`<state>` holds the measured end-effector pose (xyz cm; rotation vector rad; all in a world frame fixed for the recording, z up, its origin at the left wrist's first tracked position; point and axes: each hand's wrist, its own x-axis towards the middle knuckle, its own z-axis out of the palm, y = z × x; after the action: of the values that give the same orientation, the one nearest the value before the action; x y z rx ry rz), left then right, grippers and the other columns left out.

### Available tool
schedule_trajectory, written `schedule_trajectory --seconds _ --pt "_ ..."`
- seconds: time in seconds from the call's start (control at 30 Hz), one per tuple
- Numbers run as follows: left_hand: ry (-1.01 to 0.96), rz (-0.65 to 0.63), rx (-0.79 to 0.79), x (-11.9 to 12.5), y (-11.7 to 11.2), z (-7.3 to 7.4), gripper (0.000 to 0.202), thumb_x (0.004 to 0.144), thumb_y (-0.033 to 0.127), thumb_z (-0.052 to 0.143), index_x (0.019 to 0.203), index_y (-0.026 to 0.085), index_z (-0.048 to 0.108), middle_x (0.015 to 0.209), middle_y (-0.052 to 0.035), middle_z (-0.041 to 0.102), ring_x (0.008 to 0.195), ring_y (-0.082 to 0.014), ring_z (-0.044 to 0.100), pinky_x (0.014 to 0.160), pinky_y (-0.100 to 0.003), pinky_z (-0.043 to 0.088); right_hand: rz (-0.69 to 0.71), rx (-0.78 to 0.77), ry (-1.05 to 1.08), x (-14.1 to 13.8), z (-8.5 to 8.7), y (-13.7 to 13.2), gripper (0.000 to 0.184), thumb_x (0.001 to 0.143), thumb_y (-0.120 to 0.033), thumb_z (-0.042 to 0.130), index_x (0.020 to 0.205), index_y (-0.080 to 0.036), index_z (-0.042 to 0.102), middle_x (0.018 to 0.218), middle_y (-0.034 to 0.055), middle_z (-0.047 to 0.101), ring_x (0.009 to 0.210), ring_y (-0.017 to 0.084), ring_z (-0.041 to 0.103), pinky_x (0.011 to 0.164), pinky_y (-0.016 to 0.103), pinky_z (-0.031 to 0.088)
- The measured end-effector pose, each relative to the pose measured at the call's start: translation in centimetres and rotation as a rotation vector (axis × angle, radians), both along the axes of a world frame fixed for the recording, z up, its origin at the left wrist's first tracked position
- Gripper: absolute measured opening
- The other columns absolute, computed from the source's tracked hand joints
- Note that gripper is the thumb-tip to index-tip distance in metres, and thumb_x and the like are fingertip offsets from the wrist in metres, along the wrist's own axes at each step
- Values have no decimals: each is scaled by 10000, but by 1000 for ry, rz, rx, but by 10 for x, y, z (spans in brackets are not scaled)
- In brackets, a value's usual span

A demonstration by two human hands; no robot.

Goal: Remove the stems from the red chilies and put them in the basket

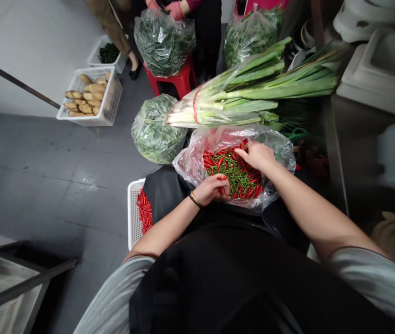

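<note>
"What took up the most room?"

"The floor point(96, 148), grey and tiled, all down the left side."

"And after that?"

"The leeks point(197, 106), tied with a red band. They lay just beyond the bag point(191, 154), a clear one that sat wide open at the person's lap."

"Smaller still?"

"A white crate point(113, 99) of brownish roots point(89, 95), well off to the left. Nearer stood a white basket point(134, 232), partly covered by dark cloth point(164, 188) at the left knee."

"Where were the hands?"

"The left hand point(211, 189) was at the bag's near side, its fingers curled. The right hand point(260, 155) reached in toward the far side, its fingers bent down."

"Holding what?"

"Chillies point(235, 174), red with green stems, heaped in the bag, with more red ones in the basket. The left fingers gripped a few; whether the right ones did, I couldn't tell."
</note>
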<state>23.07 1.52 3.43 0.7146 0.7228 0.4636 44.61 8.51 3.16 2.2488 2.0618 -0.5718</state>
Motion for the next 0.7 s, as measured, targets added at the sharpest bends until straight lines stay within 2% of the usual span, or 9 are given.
schedule_trajectory --seconds 0.07,0.13,0.23,0.3,0.33,0.43,0.5,0.6,0.7 --pt "-5 91 -78 2 8 -1 327 659 349 720 741 167 460 570 45 532 449 -65 461 553 -263 495 -59 -53 -155 1 -12 24 648 826 -623 477 1105 -60 636 1088 255 647 1020 347 620 811 434 475" --pt "16 150 -123 8 18 -2 358 624 321 744 709 177 428 513 77 466 410 -52 407 501 -249 488 -71 -160 -180 0 -24 38 592 822 -568 509 1092 -63 658 1100 246 651 1037 335 621 808 403 481" --pt "85 216 -154 20 31 -4 428 597 324 783 656 187 382 427 116 340 355 -33 322 426 -206 435 -79 -196 -181 -2 -30 41 508 831 -485 501 1090 -81 667 1110 222 661 1037 316 627 789 371 484" --pt "123 255 -147 30 35 -5 434 594 327 799 639 181 393 395 128 296 336 -26 301 419 -197 426 -57 -193 -169 -3 -24 32 471 824 -452 504 1088 -95 659 1093 207 672 1015 309 637 766 360 484" --pt "137 273 -139 33 36 -6 415 600 330 800 644 173 418 396 120 324 340 -28 332 431 -198 438 -30 -184 -158 -5 -19 24 460 821 -447 505 1089 -103 651 1077 200 678 996 306 644 750 357 482" --pt "160 303 -156 39 34 -9 337 654 347 774 729 136 522 509 40 528 456 -69 525 509 -218 493 93 -110 -119 -12 -3 -4 425 833 -437 492 1095 -125 611 1010 181 695 923 295 662 703 341 469" --pt "170 325 -187 39 30 -13 312 691 344 752 800 123 560 603 -5 604 550 -95 597 561 -230 516 145 -74 -94 -21 3 -24 377 858 -400 466 1088 -125 583 958 174 702 884 282 670 683 325 454" --pt "193 372 -204 39 21 -21 285 707 324 746 781 129 552 589 22 577 538 -69 570 587 -219 517 195 -90 -15 -36 3 -48 315 875 -373 459 1045 -128 561 937 164 703 876 269 673 675 302 438" --pt "214 428 -187 40 16 -30 305 725 325 727 683 142 486 517 65 489 444 -31 464 494 -171 441 290 -122 86 -51 2 -63 369 870 -394 486 1112 -118 529 982 162 699 887 265 671 672 293 432"
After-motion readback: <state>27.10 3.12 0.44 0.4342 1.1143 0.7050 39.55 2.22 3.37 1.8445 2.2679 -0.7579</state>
